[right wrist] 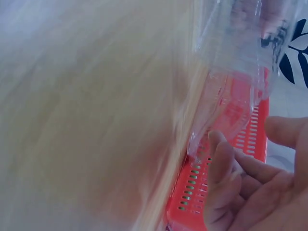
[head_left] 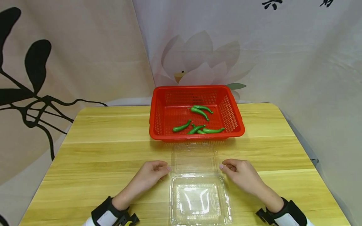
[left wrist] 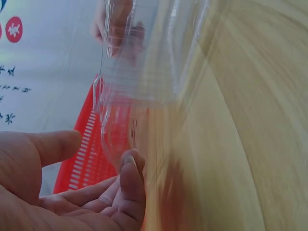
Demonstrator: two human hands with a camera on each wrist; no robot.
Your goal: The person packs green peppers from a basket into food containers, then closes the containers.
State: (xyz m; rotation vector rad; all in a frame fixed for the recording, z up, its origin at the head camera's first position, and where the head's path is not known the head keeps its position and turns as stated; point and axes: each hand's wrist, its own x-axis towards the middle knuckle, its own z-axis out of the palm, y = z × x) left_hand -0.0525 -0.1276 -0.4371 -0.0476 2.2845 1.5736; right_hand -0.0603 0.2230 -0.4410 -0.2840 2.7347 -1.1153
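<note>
A clear plastic clamshell box (head_left: 200,201) lies unfolded on the table, its lid (head_left: 194,158) spread away from me toward the basket. Left of the hinge area is my left hand (head_left: 152,172), with loosely bent fingers and the thumb apart from them in the left wrist view. My right hand (head_left: 240,174) mirrors it on the right side, its thumb also apart from the fingers in the right wrist view. Both hands are close to the lid's edges; whether fingertips touch the plastic I cannot tell. Neither holds anything. Several green chili peppers (head_left: 200,113) lie in the red basket (head_left: 238,131).
The red basket stands at the back of the wooden table (head_left: 113,147), just beyond the lid. A printed cloth (head_left: 297,62) hangs behind and around the table. Both wrists wear black straps (head_left: 292,212) with small devices.
</note>
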